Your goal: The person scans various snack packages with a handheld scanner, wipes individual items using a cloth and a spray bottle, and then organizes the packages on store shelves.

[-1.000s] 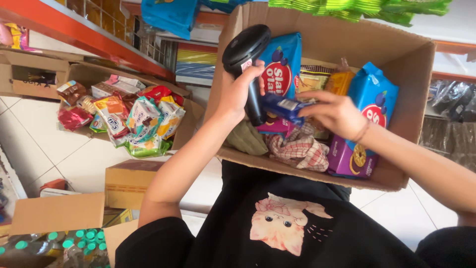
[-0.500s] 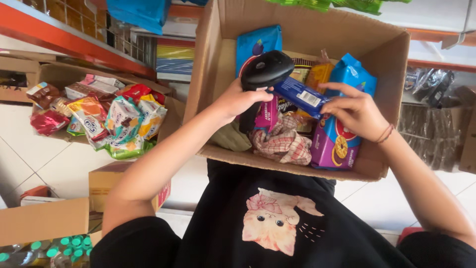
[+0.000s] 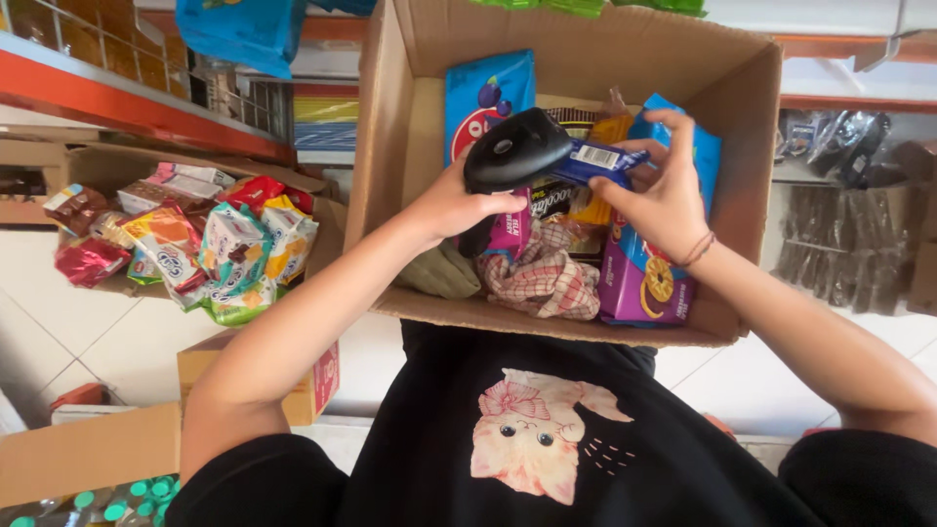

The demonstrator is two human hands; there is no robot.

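So the left hand (image 3: 451, 203) has its grip wrapped tight round the handle of a black handheld scanner (image 3: 512, 154), with the scanner's rounded head tipped toward the right; the right hand (image 3: 666, 200) is pinching a small dark blue packet (image 3: 597, 161) with a white label on it, fingers clamped along its edges, holding it right up against the scanner head, touching or as good as. Both are hovering over an open cardboard box (image 3: 410, 117) that sits on the person's lap, just past the black shirt with a cat print (image 3: 547, 439).

Inside the box there's a tall blue snack bag (image 3: 488, 93) standing at the far left, a purple biscuit pack (image 3: 639, 283) at the near right, a checked cloth (image 3: 542, 278) bunched up in the near middle, and something olive-coloured (image 3: 439, 273) beside it on the left; probably a folded bag, but it's half hidden by the arm so I can't really say.

Off to the left, a heap of colourful snack packets (image 3: 205, 249) sits in another carton on the floor by the orange-edged shelf (image 3: 117, 98); a smaller closed carton (image 3: 303, 385) sits near the left elbow, and green bottle caps (image 3: 117, 493) peek out at the bottom left corner.
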